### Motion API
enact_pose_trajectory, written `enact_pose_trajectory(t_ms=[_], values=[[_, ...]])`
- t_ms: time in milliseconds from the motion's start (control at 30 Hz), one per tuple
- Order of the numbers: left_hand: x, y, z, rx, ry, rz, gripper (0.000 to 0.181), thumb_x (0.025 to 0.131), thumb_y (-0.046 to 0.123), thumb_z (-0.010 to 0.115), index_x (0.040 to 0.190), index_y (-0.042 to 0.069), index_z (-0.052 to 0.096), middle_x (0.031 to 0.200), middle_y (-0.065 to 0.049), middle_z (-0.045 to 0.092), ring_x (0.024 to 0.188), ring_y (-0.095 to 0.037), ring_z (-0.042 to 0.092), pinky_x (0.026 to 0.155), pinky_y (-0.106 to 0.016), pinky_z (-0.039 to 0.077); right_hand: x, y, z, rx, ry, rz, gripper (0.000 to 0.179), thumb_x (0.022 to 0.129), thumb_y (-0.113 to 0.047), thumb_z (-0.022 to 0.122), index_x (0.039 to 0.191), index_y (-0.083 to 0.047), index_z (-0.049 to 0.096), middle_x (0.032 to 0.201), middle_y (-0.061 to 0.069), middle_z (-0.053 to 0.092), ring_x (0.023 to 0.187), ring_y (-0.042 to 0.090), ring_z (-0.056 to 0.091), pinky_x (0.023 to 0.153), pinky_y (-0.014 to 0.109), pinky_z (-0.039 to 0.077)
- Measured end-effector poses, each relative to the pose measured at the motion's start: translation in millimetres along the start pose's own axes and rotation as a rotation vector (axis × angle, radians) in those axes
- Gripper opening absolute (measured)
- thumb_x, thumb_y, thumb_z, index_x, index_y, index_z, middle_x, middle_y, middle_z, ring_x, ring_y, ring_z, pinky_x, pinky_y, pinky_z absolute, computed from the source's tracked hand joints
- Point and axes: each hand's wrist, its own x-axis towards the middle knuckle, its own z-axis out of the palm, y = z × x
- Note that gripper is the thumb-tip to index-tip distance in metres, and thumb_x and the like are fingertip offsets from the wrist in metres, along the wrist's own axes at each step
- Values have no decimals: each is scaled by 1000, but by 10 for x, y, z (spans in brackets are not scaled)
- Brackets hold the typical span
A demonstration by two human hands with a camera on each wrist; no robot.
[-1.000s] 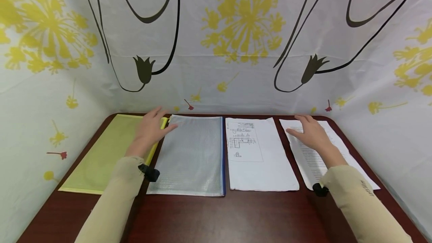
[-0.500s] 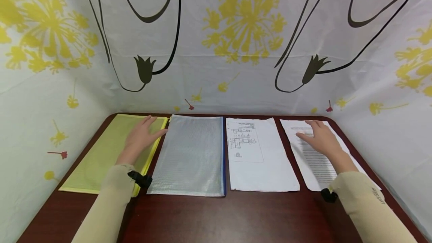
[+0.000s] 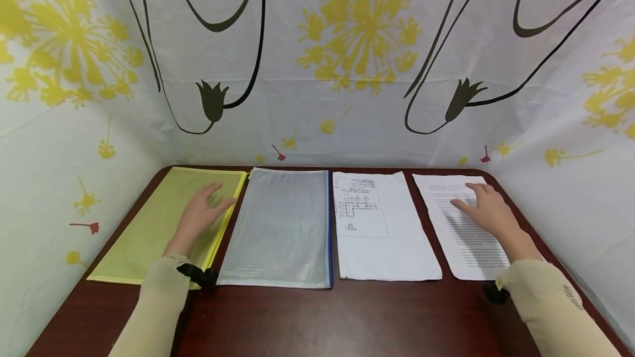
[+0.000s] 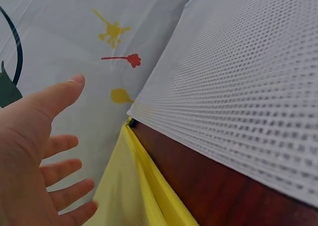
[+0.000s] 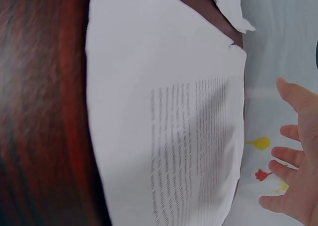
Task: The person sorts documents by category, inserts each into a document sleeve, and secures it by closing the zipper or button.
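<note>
My left hand (image 3: 197, 216) hovers over the yellow zip folder (image 3: 144, 225), its fingers spread and nothing in its grasp. In the left wrist view the thumb and fingers stand apart, beside the yellow folder (image 4: 119, 186) and the clear mesh zip folder (image 4: 238, 87). Above the printed text sheet (image 3: 453, 225) at the right, my right hand (image 3: 491, 211) is held with loosely bent, separated fingers, also holding nothing. The right wrist view shows that text sheet (image 5: 134, 52) lying flat, with a shadow across its lines.
Between the hands lie the clear mesh folder (image 3: 278, 230) with a blue zip edge and a white sheet with a drawing (image 3: 387, 258). All rest on the dark red-brown table (image 3: 337, 324). A patterned cloth (image 3: 307, 59) hangs behind and at both sides.
Both hands have drawn back toward the body and outward, the left one to the left and the right one to the right. The folders and sheets have stayed in place.
</note>
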Motion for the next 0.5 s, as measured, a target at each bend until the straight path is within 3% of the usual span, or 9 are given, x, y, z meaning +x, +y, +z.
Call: enact_pose_trajectory(t_ms=[200, 333, 500], values=[[-99, -63, 46, -141, 4, -66, 84, 95, 56, 58, 156, 6, 30, 160, -24, 29, 139, -46, 41, 110, -60, 41, -77, 104, -9, 6, 21, 85, 87, 98, -56, 52, 143, 16, 34, 141, 47, 30, 127, 62, 32, 102, 74, 32], [-110, -154, 97, -194, 3, -100, 81, 95, 52, 61, 154, 3, 33, 155, -24, 39, 136, -42, 46, 109, -57, 43, -141, 210, -15, 20, 34, 153, 89, 98, -57, 49, 145, 16, 30, 140, 46, 31, 125, 62, 33, 100, 74, 32], [-115, -260, 173, -226, 16, -113, 65, 95, 36, 67, 144, -1, 46, 139, -25, 56, 126, -38, 54, 107, -51, 45, -236, 360, -40, 67, 20, 240, 92, 99, -57, 46, 146, 18, 24, 140, 48, 26, 125, 62, 32, 99, 73, 33]])
